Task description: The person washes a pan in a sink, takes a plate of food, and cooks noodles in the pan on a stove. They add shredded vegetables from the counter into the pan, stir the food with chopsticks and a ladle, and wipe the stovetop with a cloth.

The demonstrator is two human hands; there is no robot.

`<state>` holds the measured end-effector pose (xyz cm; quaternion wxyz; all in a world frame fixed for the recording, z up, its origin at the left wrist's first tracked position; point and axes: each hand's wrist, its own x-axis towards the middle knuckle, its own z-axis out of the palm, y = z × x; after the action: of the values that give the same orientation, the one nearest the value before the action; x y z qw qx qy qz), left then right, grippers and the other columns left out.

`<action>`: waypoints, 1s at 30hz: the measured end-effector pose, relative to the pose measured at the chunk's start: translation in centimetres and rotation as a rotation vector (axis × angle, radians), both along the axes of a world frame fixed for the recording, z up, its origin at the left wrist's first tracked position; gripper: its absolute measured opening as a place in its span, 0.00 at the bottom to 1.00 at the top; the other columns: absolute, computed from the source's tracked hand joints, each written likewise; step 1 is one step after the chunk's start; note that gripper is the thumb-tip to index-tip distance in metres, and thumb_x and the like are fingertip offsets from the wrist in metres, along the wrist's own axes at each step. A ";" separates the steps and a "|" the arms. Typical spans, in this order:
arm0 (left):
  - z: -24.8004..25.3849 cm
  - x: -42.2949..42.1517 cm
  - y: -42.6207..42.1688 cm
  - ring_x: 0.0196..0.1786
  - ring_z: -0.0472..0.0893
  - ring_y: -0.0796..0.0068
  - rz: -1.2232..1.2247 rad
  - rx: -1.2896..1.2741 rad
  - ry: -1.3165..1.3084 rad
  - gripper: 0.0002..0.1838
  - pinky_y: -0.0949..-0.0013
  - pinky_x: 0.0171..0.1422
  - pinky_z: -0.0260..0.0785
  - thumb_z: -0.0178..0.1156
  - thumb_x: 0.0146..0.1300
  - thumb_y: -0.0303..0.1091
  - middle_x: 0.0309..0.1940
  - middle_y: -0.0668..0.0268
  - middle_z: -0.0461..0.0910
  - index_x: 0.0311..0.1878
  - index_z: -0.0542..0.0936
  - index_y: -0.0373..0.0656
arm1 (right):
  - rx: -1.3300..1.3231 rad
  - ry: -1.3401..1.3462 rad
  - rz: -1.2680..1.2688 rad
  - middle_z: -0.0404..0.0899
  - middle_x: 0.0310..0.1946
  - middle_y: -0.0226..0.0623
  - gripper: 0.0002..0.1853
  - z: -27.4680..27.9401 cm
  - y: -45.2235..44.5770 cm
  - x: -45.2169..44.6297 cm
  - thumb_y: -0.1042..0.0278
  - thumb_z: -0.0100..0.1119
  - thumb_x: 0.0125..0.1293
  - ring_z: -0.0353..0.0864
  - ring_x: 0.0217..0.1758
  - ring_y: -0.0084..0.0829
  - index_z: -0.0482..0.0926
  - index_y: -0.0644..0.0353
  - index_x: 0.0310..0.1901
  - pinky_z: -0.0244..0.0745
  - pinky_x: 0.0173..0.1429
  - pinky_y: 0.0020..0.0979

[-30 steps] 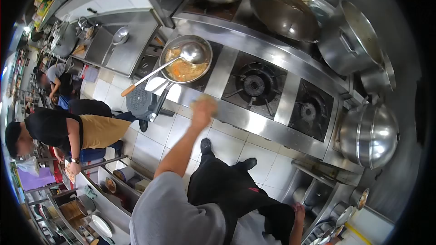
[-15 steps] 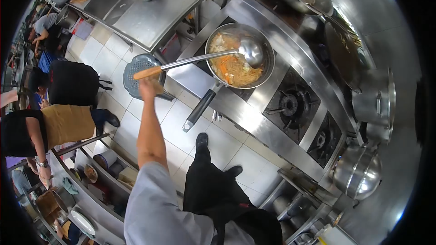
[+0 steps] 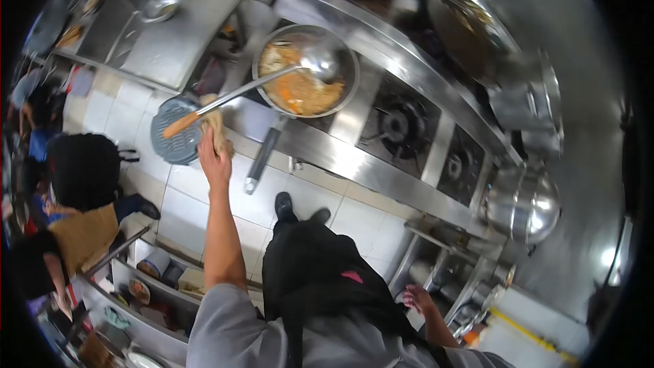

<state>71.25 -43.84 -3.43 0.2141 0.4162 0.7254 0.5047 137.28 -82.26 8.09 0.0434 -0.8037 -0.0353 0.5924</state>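
My left hand [image 3: 216, 157] is closed on a beige cloth [image 3: 218, 129], just below the ladle's wooden handle [image 3: 181, 124]. The ladle's metal bowl [image 3: 319, 61] rests in a pan [image 3: 355, 71] of orange and pale food on the stove. The pan's black handle [image 3: 263, 153] points toward the front edge. Low on the right, my right hand [image 3: 417, 298] holds nothing that I can see, its fingers loosely apart beside my black apron [image 3: 320, 266].
A grey perforated stool [image 3: 167, 126] stands beyond my left hand. Two burners [image 3: 395, 125] lie right of the pan, with large pots [image 3: 524, 102] behind. A steel counter [image 3: 163, 54] holds a metal bowl [image 3: 161, 5]. A co-worker [image 3: 82, 232] is at the left.
The view has shifted. My left hand with the cloth has moved from the stove's front edge left to the ladle handle. My right hand has come further into view.
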 end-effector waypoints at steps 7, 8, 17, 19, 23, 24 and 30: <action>-3.5 12.0 3.1 0.76 0.52 0.39 -0.272 -0.213 0.927 0.24 0.34 0.76 0.38 0.48 0.69 0.41 0.69 0.43 0.63 0.66 0.73 0.43 | 0.049 0.006 -0.235 0.78 0.46 0.35 0.20 0.6 -7.2 -1.0 0.50 0.55 0.72 0.79 0.45 0.32 0.72 0.52 0.58 0.77 0.50 0.37; -2.9 14.6 2.6 0.76 0.53 0.38 -0.325 -0.191 0.869 0.24 0.33 0.76 0.38 0.48 0.69 0.41 0.69 0.43 0.63 0.65 0.73 0.43 | 0.032 0.035 -0.283 0.78 0.44 0.35 0.19 0.5 -8.5 -0.9 0.51 0.55 0.72 0.79 0.44 0.31 0.72 0.52 0.57 0.77 0.48 0.37; -1.5 40.9 -4.4 0.75 0.53 0.35 -0.611 -0.130 0.740 0.28 0.30 0.75 0.35 0.50 0.66 0.41 0.68 0.39 0.61 0.68 0.69 0.40 | -0.018 0.058 -0.320 0.78 0.35 0.27 0.13 -0.8 -18.8 1.6 0.54 0.55 0.72 0.77 0.34 0.21 0.75 0.50 0.52 0.76 0.39 0.29; -1.3 46.6 -5.7 0.76 0.52 0.36 -0.672 -0.141 0.696 0.30 0.29 0.75 0.33 0.52 0.64 0.41 0.68 0.40 0.62 0.69 0.68 0.40 | 0.027 0.054 -0.262 0.79 0.37 0.29 0.15 0.4 -17.3 3.7 0.53 0.55 0.72 0.78 0.35 0.22 0.75 0.51 0.53 0.77 0.41 0.29; -0.9 59.0 -8.7 0.76 0.51 0.36 -0.825 -0.217 0.728 0.36 0.29 0.75 0.31 0.55 0.60 0.43 0.70 0.41 0.60 0.72 0.64 0.42 | 0.443 0.247 -0.633 0.80 0.42 0.31 0.17 -6.6 -24.4 11.0 0.52 0.56 0.72 0.79 0.38 0.24 0.75 0.53 0.53 0.77 0.42 0.29; -0.8 62.4 -9.6 0.76 0.51 0.36 -0.844 -0.205 0.738 0.36 0.29 0.75 0.31 0.55 0.60 0.43 0.70 0.41 0.60 0.72 0.64 0.42 | 0.355 0.033 -0.581 0.80 0.42 0.32 0.17 -5.3 -22.4 11.4 0.52 0.56 0.72 0.80 0.39 0.24 0.76 0.54 0.53 0.77 0.42 0.29; -4.3 82.9 -16.1 0.75 0.57 0.50 -1.195 0.068 0.559 0.30 0.35 0.76 0.39 0.56 0.58 0.33 0.70 0.53 0.65 0.67 0.73 0.47 | 0.324 -0.112 -0.661 0.81 0.43 0.33 0.16 -3.1 -22.6 14.2 0.56 0.55 0.72 0.80 0.39 0.26 0.76 0.55 0.55 0.77 0.41 0.30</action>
<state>154.19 -59.96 -7.74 0.2479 0.8691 0.3813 0.1944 151.44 -104.89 4.96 0.3570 -0.7857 0.1304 0.4882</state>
